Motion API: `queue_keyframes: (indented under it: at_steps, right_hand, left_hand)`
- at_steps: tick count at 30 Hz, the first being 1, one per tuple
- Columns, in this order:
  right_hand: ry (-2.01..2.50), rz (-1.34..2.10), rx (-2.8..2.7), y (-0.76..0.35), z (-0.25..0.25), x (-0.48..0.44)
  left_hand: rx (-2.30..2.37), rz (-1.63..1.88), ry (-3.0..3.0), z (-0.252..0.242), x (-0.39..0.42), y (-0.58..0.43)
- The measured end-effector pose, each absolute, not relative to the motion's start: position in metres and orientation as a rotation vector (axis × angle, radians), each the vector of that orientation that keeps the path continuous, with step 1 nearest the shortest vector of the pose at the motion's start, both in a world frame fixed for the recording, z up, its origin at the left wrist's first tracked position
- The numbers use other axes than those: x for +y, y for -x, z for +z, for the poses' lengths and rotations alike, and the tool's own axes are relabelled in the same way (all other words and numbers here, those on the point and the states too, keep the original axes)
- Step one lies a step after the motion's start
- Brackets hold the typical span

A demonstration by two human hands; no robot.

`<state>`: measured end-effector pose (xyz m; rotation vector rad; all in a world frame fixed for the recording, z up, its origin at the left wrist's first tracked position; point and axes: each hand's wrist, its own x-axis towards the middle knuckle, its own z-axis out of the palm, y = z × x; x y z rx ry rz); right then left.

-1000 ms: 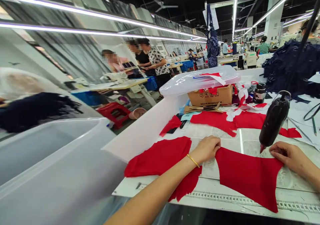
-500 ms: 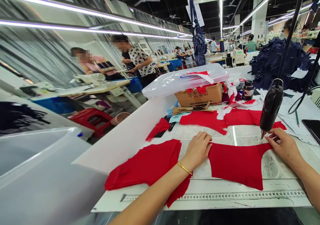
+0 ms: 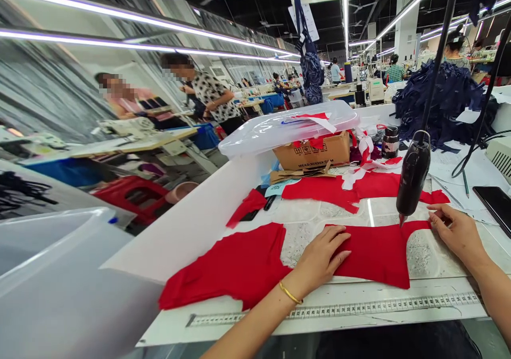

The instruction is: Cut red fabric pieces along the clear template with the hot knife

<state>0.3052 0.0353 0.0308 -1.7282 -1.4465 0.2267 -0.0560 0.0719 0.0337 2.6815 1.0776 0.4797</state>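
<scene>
A cut red fabric piece lies on the worktop in front of me, with a narrow strip at its upper right. My left hand rests flat on its left part, fingers stretched out. At the end of the narrow strip, my right hand pinches the fabric between thumb and fingers. Between my hands hangs a black tool with a pointed tip, which is at the fabric's upper edge; whether it touches cannot be told. Left of my left hand lies a stack of red fabric pieces.
A measuring tape runs along the table's front edge. Behind are red scraps, a cardboard box under a clear plastic lid, a dark jar and a navy fabric pile. A phone lies right.
My left hand has gone from the fabric's left corner to lying flat on it. The fabric has slid slightly away from me. The tool's tip has shifted left along the narrow strip.
</scene>
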Motion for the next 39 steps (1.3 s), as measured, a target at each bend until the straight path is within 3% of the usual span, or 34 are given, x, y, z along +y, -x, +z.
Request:
queue_keyframes:
  at_steps: [19,39]
  right_hand:
    - [1.774,0.056,-1.567,-0.307,0.012,0.042]
    - [1.667,0.019,-1.747,-0.307,0.009,0.046]
  left_hand:
    - [1.139,0.730,-2.641,0.016,0.069,0.062]
    - [1.217,0.724,-2.644,0.017,0.068,0.057]
